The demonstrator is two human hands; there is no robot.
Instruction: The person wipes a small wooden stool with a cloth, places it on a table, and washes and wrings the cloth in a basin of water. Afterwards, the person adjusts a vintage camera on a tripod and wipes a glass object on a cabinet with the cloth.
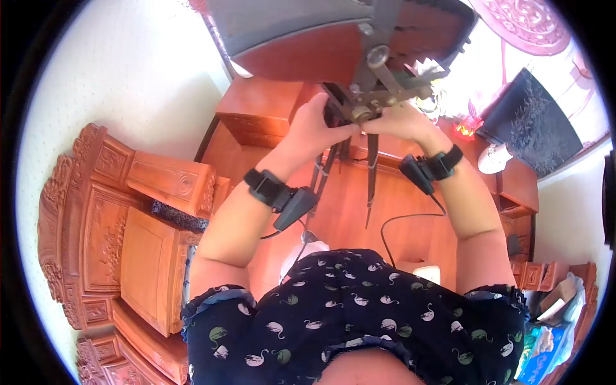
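A dark metal stand with thin legs (372, 167), resembling a tripod, stands in front of me. Its bracket of bars, bolts and a brass-coloured knob (361, 114) sits just under a large grey and reddish-brown panel (301, 54). What the panel belongs to I cannot make out. My left hand (311, 128) is closed on the bracket's left side, its thumb reaching toward the knob. On the right side, my right hand (404, 122) grips the bracket near the same knob. Both thumb tips nearly meet there, and some fingers are hidden behind the metal.
Carved wooden chairs (96, 237) line the left wall. A wooden cabinet (260, 106) stands behind the stand, and a dark television screen (536, 122) is at the right. Black wrist devices (279, 196) with cables hang on both forearms. A blue box (545, 353) lies lower right.
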